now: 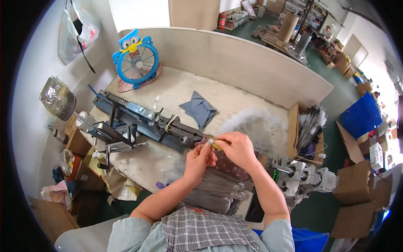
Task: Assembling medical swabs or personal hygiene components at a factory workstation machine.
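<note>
Across the pale bench (172, 82), I see left hand (199, 159) and right hand (238, 148) equally near, fingertips pinched closed on a small yellow-and-white piece (215, 145) between them, beside the metal fixture's (179, 129) right end, its long axis unclear.

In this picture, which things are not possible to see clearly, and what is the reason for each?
All in the head view:
Small yellow-and-white piece: mostly covered by the left hand and right hand; too small to identify.
Long dark metal fixture: its right end is hidden by the hands.
Grey wire bundle: its lower part is hidden by the brown cardboard box.
Shiny blue sheet: cut off by the lower edge.
Distant person: too small.
</note>
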Tool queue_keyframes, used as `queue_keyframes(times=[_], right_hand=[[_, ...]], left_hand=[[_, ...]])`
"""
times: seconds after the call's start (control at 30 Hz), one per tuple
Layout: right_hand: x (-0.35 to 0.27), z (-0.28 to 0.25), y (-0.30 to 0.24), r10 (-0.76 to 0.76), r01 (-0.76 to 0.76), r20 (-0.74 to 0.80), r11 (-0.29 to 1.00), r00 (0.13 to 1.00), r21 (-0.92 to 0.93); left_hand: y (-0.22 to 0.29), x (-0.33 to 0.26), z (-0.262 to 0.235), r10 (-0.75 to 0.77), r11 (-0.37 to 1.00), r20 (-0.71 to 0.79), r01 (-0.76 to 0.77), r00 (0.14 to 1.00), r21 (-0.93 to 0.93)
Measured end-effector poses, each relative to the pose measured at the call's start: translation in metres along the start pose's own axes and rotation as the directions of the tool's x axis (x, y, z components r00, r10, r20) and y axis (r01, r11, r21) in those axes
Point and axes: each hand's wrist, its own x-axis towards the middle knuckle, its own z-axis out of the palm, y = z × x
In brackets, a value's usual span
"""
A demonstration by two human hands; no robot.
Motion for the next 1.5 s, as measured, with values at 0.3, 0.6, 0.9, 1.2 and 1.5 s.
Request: queue_keyframes(times=[0.3, 0.6, 0.9, 1.2, 1.5], right_hand=[[-0.01, 0.021, -0.022, -0.162, 0.119, -0.183, 0.967, 0.97, -0.224], [-0.016, 0.024, -0.012, -0.319, 0.217, -0.315, 0.923, 0.894, -0.316], [-0.026, 0.008, 0.0, -0.323, 0.245, -0.273, 0.927, 0.906, -0.283], [-0.019, 0.015, -0.006, -0.32, 0.266, -0.226, 0.934, 0.92, -0.239], [-0.017, 0.027, -0.009, -0.294, 0.231, -0.252, 0.94, 0.922, -0.25]], left_hand=[[0.0, 0.004, 0.003, -0.072, 0.946, -0.013, 0.064, 0.997, -0.319], [-0.006, 0.002, 0.01, 0.001, 0.922, -0.077, -0.031, 0.997, -0.386], [-0.007, 0.001, 0.014, 0.055, 0.937, -0.086, -0.081, 0.995, -0.341], [-0.009, 0.002, 0.012, 0.032, 0.899, -0.095, -0.07, 0.995, -0.433], [-0.008, 0.003, 0.008, -0.033, 0.848, -0.055, -0.001, 0.998, -0.531]])
